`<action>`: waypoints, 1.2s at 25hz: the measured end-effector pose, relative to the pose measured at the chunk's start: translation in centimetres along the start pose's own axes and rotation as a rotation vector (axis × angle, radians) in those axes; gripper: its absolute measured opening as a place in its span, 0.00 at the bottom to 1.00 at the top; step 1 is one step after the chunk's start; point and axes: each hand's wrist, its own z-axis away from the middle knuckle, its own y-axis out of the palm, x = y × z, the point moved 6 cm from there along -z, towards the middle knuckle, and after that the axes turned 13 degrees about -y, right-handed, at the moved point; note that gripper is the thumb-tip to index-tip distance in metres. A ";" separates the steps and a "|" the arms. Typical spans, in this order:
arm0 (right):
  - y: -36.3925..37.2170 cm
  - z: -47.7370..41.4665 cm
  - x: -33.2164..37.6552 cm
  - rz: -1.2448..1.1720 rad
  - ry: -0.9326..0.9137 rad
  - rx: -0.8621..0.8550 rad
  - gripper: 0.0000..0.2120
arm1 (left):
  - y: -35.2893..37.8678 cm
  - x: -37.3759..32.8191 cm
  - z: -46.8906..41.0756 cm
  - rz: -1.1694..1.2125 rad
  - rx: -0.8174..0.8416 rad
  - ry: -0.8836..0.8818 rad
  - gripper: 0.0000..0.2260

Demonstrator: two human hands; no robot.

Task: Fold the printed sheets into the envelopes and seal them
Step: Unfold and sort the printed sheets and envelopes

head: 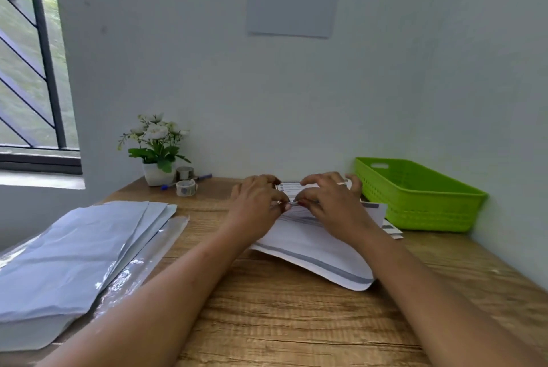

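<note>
Sheets (pixel 314 251) lie under both your hands in the middle of the tabletop (pixel 281 322), their near edge curling toward you. Your left hand (pixel 255 203) and right hand (pixel 332 203) meet fingertip to fingertip. Each has curled fingers that seem to pinch a raised fold of the top sheet, though blur makes this uncertain. Envelopes (pixel 74 248) are stacked well left of your left hand, and a green basket (pixel 421 197) sits just right of your right hand.

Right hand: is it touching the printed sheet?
Touching. In the head view the right hand pinches the folded edge of the sheet between thumb and forefinger.
</note>
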 end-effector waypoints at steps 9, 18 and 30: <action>-1.0 0.4 0.2 0.071 -0.049 -0.064 0.04 | -1.5 -0.5 0.4 -0.052 -0.034 0.028 0.10; -1.7 2.6 -4.3 0.072 0.158 0.011 0.09 | -2.3 1.1 0.1 -0.014 -0.015 -0.027 0.11; -1.4 1.6 -3.0 0.026 0.125 0.002 0.09 | -1.6 -1.0 0.8 -0.241 -0.098 0.186 0.11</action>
